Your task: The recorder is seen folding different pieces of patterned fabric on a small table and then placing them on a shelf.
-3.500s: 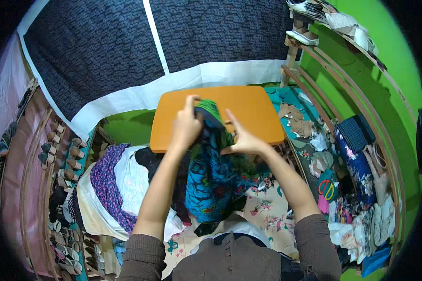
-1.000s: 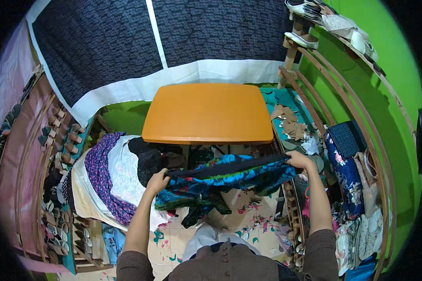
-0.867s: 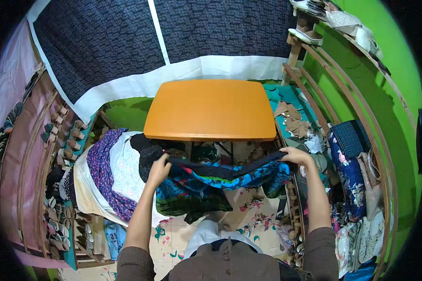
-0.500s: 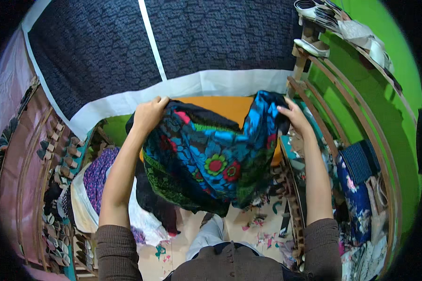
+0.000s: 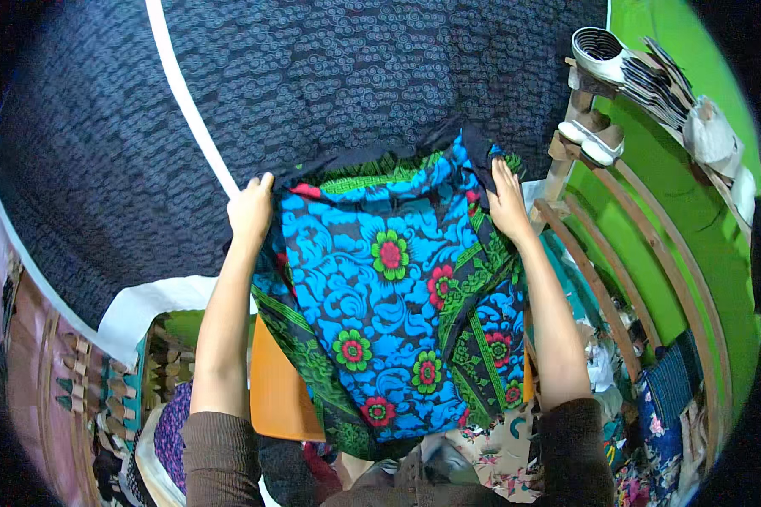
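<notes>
A printed cloth (image 5: pixel 397 313) in bright blue and black, with green-and-red flowers and a green patterned border, hangs spread between my hands. My left hand (image 5: pixel 252 213) is closed on its upper left corner, the fingers wrapped round the edge. At the upper right, my right hand (image 5: pixel 507 201) grips the dark, bunched edge, its fingers fairly straight along the fabric. The top edge between the hands is ruffled, while the lower part drapes down toward my body. Behind the cloth, an orange flat surface (image 5: pixel 279 384) shows at the left.
A dark patterned hanging (image 5: pixel 355 76) with white bands fills the far side. On the right, wooden rails (image 5: pixel 651 224) run along a green wall, with pale shoes (image 5: pixel 592 142) on a post and folded fabric (image 5: pixel 672 372) lower down. Small footwear parts sit on the left rack (image 5: pixel 123 389).
The cloth has been raised and spread from a sagging drape to a flatter panel, showing more of the print. My view has tilted up, with more of the dark hanging visible.
</notes>
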`<control>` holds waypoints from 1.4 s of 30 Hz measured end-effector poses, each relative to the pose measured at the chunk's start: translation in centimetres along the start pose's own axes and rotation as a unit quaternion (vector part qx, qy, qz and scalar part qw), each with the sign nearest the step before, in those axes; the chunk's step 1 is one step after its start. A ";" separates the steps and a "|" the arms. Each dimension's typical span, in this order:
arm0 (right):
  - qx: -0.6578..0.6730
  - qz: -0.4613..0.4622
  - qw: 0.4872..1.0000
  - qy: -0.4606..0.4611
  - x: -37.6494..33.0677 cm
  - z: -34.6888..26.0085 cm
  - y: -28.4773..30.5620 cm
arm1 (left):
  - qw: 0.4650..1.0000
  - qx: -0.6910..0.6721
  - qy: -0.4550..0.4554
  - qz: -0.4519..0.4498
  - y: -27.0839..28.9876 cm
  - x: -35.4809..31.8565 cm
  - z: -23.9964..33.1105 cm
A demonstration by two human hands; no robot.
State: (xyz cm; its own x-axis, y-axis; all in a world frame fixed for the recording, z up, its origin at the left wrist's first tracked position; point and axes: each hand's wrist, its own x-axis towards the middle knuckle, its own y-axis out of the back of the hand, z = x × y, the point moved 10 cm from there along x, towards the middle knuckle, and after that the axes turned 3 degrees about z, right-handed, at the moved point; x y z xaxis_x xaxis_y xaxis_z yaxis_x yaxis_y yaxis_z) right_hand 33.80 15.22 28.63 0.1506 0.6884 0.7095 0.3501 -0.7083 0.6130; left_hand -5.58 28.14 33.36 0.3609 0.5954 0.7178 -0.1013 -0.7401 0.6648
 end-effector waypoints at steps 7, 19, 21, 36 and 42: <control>-0.142 -0.077 0.987 -0.003 0.5 2.8 -9.5 | 0.974 -0.112 0.187 -0.067 -11.2 0.6 0.1; -0.143 -0.261 0.953 -0.060 -20.5 3.8 -24.2 | 0.899 -0.259 0.269 -0.231 -14.4 -26.3 8.6; -0.096 -0.298 0.947 -0.069 -24.5 -0.5 -20.8 | 0.896 -0.221 0.234 -0.308 -10.2 -33.1 10.9; -0.083 -0.380 0.915 -0.110 -27.5 1.0 -27.1 | 0.884 -0.133 0.156 -0.419 -23.0 -34.0 12.7; 0.013 -0.252 0.962 -0.107 -27.4 -0.2 -21.4 | 0.906 -0.235 0.179 -0.303 -17.7 -33.3 11.3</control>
State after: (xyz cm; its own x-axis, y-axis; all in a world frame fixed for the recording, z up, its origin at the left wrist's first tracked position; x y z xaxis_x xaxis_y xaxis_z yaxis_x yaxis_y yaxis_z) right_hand 22.05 11.52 -3.85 0.1417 0.9618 0.2343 0.4514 -0.2734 0.8494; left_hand -5.35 17.92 -4.64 0.1675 0.9732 0.1578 -0.3986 -0.0796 0.9137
